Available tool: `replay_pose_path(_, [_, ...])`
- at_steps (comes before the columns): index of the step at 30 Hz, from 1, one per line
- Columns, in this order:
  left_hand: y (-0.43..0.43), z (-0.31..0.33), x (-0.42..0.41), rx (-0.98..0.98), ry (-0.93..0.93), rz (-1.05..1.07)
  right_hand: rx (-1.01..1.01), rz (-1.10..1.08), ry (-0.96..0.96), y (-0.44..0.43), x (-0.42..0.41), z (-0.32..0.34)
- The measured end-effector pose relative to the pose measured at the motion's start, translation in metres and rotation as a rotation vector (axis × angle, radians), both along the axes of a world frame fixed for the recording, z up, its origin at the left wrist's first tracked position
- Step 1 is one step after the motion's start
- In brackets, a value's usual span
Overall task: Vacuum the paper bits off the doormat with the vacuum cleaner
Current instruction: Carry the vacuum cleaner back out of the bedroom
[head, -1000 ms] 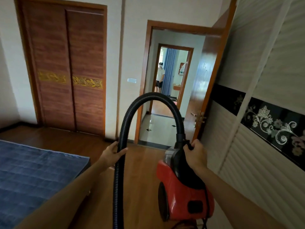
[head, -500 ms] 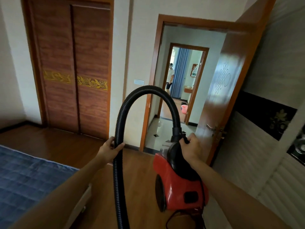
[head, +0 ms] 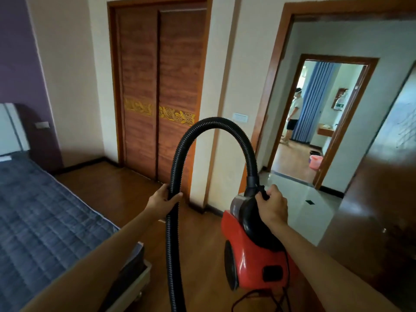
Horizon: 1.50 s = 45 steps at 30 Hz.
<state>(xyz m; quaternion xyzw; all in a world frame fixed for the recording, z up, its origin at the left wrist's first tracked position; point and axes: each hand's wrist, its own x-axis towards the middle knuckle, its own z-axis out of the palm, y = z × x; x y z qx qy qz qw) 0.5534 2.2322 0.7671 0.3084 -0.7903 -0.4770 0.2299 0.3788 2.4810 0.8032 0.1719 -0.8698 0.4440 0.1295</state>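
Note:
A red vacuum cleaner (head: 249,262) with a black top hangs above the wooden floor at the lower middle. My right hand (head: 271,207) grips its black carry handle. Its ribbed black hose (head: 213,122) arches up from the body and drops down the left side, out of the bottom of the frame. My left hand (head: 163,199) is wrapped round the descending part of the hose. The nozzle end is out of view. No doormat or paper bits show in the frame.
A bed with a blue quilted cover (head: 38,217) fills the lower left. Wooden wardrobe doors (head: 162,91) stand ahead. An open doorway (head: 299,183) at the right leads to a tiled hall, its brown door (head: 382,188) swung open. A person (head: 293,115) stands in a far room beside a pink bucket (head: 316,162).
The view has swung left: the doorway has shifted right and the bed's headboard has come into sight. Both hands keep the same hold on the hose and the handle.

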Motion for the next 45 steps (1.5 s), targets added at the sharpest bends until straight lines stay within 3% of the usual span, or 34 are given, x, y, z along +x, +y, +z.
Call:
replay_pose_path(16, [-0.196,-0.010,-0.142,0.141,-0.047,0.173,0.021,0.177,-0.049,-0.231,-0.170,-0.021])
replay_pose_path(30, [-0.358,-0.001,-0.257,0.097,-0.027,0.229,0.012,0.292,-0.065,-0.416,-0.309,-0.016])
replay_pose_path(45, [-0.531,-0.023,-0.395,0.102,-0.041,0.492,0.063,0.570,-0.083,-0.644,-0.475,-0.039])
